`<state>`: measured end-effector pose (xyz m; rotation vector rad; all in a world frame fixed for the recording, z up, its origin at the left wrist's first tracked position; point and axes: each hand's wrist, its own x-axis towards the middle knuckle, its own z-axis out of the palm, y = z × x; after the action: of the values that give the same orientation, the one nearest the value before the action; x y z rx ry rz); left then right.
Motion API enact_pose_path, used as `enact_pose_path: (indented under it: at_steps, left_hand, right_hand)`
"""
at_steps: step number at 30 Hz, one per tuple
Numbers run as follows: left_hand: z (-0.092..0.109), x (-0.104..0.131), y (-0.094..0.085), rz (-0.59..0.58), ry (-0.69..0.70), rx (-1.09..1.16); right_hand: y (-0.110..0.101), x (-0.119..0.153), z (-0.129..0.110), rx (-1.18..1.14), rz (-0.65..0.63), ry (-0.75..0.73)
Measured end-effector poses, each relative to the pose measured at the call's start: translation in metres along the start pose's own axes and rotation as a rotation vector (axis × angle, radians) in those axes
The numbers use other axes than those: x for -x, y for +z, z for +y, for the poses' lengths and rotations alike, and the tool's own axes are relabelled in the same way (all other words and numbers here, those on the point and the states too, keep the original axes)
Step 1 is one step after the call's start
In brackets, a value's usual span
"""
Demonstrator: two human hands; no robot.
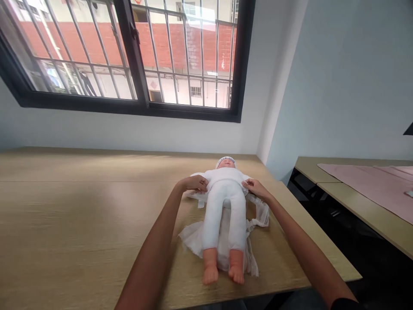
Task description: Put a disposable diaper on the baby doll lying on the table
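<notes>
A baby doll (pixel 226 206) in a white top and white trousers lies on its back on the wooden table, its head with a patterned cap toward the wall and its bare feet toward me. Under and around it spreads a thin white cloth (pixel 193 237). My left hand (pixel 196 183) is at the left side of the doll's waist, fingers closed on the white fabric. At the right side of the waist, my right hand (pixel 254 187) pinches the white fabric between thumb and fingers.
The table (pixel 80 224) reaches back to the wall under a barred window (pixel 190 56). On the right, across a dark gap, stands another table (pixel 309 170) with a pink cloth (pixel 377 185) on it.
</notes>
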<state>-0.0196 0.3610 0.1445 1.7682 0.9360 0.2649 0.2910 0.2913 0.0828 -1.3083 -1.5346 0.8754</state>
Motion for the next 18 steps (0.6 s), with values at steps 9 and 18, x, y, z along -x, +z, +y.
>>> enact_pose_path:
  at_steps: [9,18]
  left_hand:
    - [0.0106,0.0085,0.0026,0.027,-0.039,-0.095]
    - [0.0034,0.0034,0.0008,0.057,-0.076,-0.171]
  right_hand:
    - [0.0052,-0.0027,0.0044,-0.42,0.087,0.214]
    - [0.007,-0.0026,0.0056,-0.482,0.049,0.213]
